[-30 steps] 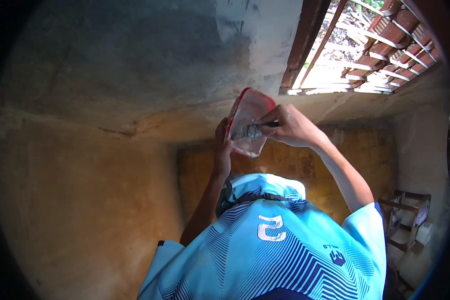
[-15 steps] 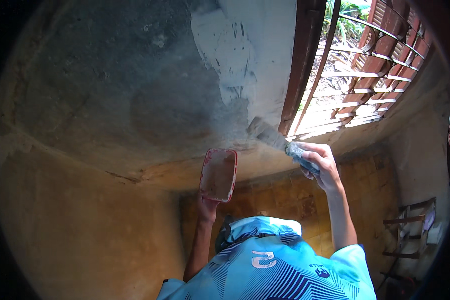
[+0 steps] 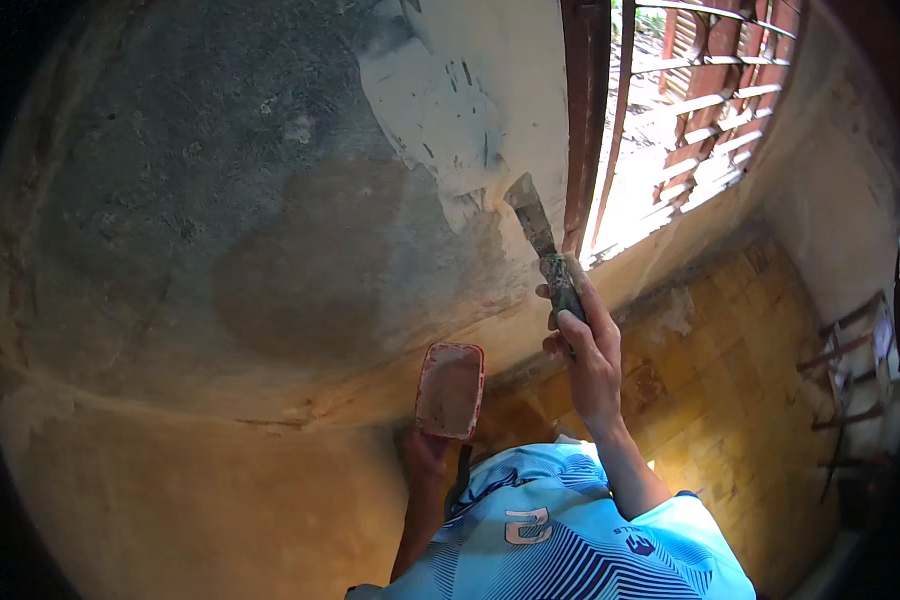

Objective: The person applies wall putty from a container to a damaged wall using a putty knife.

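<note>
My right hand [image 3: 592, 360] is wrapped around the handle of a putty knife [image 3: 533, 222] smeared with dried filler. Its blade points up toward the wall and meets it, or nearly so, at the lower end of a white putty patch [image 3: 515, 90], just beside the brown window frame [image 3: 582, 120]. Lower and to the left, my left hand [image 3: 428, 447] grips a red-rimmed rectangular tub [image 3: 481, 392] from underneath. Pale filler coats the tub's inside and rim. Most of the left fingers are hidden beneath it.
Bare grey wall [image 3: 150, 180] with a darker damp-looking area spreads left of the patch. At upper right is a barred window [image 3: 710, 100] with bright light outside. Yellowish tiles [image 3: 710, 360] cover the floor. A wooden rack-like piece [image 3: 850, 370] stands at far right.
My right hand has swung left and turned the putty knife more upright, bringing its blade up to the patch's lower edge. The tub sits slightly lower in view, and the view has shifted.
</note>
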A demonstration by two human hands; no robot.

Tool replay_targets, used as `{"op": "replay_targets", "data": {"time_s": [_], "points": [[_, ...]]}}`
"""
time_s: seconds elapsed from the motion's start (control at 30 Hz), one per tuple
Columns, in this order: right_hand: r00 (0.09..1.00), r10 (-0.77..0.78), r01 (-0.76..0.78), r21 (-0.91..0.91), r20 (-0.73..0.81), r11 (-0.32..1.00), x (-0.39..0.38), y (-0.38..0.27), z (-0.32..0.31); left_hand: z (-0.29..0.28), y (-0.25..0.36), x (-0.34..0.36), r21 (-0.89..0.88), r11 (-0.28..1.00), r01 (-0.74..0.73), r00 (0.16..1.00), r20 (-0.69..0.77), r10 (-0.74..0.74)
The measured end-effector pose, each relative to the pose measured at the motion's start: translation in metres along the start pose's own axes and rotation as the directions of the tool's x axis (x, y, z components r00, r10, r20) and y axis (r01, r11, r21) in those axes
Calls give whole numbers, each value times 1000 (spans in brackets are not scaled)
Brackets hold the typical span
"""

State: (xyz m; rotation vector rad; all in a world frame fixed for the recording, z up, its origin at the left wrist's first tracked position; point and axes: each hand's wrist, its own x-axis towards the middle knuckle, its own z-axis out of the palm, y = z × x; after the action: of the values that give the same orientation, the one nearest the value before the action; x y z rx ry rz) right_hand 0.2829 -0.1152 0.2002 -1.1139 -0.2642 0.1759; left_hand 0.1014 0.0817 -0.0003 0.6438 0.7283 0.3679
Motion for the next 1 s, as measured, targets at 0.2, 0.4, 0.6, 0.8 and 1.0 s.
{"op": "replay_targets", "data": {"time_s": [0.2,0.4,0.6,0.8,1.0], "points": [[977,0,-20,-92,-213,996,-20,31,58,-60,47,18,113,993,31,997,66,-39],[934,58,-17,120,-352,993,-29,81,95,-62,110,7,191,975,111,982,130,-137],[859,41,-13,60,-510,998,-27,143,99,-113,133,25,291,947,139,982,81,-169],[817,-200,35,-300,-541,953,-1,161,130,-130,146,28,302,936,183,976,62,-210],[819,-302,102,-394,-488,913,30,180,163,-127,156,29,338,923,185,966,111,-234]]}}
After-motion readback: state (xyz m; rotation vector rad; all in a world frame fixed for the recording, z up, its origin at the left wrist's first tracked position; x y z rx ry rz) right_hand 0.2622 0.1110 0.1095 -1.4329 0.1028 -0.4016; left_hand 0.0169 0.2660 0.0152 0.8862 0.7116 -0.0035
